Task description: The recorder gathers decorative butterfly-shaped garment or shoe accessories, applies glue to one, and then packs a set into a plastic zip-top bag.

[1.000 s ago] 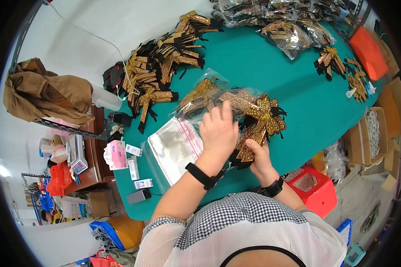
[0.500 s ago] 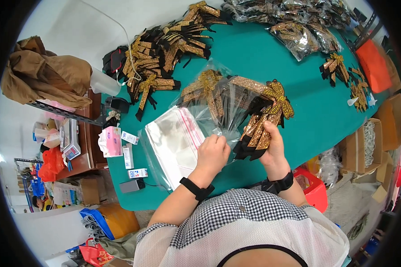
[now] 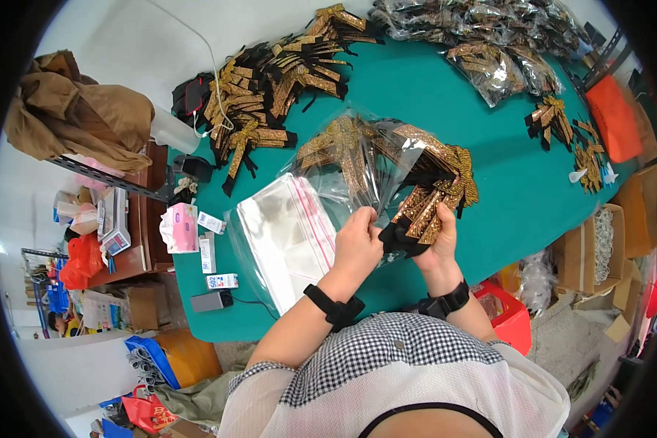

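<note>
The bundle of gold sequinned bow appliqués [image 3: 456,182] is in front of me over the table, its black-edged tails toward my body. My right hand [image 3: 439,252] is closed on those tails, thumb on top and fingers beneath, probably to keep the layers together. My left hand [image 3: 358,241] is curled, thumb and fingertips pinching the film of a clear plastic bag [image 3: 327,196], seemingly to steady its edge. More bows lie under that film; how far it covers my bundle, I can't tell. A stack of clear bags with pink stripes [image 3: 274,230] lies beside my left forearm, presumably for easy reach. Beyond, on the green tabletop [image 3: 409,84], loose bows [image 3: 274,91] are heaped left and filled bags [image 3: 482,69] right, likely to keep them separate.
</note>
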{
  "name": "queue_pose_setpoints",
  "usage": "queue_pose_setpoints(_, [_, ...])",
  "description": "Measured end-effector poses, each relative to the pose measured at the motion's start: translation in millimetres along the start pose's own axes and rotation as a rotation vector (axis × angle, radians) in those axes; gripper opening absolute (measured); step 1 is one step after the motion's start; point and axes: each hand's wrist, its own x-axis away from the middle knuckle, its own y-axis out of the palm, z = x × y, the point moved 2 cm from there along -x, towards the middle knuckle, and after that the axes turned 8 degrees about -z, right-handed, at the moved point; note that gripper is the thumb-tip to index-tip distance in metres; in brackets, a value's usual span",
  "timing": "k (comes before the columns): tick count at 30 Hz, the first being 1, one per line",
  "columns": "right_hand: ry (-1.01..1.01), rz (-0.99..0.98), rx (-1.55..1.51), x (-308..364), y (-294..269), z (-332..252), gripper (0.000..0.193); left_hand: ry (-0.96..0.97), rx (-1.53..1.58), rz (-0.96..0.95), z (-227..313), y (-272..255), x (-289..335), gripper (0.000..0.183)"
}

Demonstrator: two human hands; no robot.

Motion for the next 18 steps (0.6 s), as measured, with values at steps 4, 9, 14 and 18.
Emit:
queue_pose_setpoints(4, [0.045,-0.041,0.068,-21,-16,3,0.032,0.009,0.068,0.008,-2,-10,8,0.013])
queue_pose_setpoints(9, [0.039,-0.022,-0.030,-25,7,6,0.033,0.045,0.126,0.139,-9,-5,12,0.013])
queue_pose_setpoints(14, [-0.010,0.084,0.157,-39,-23,20,0.025,0.093,0.222,0.134,-2,-4,6,0.009])
queue_pose_setpoints(18, [0.033,0.020,0.131,-32,-5,10,0.031,0.117,0.230,-0.008,1,1,17,0.006])
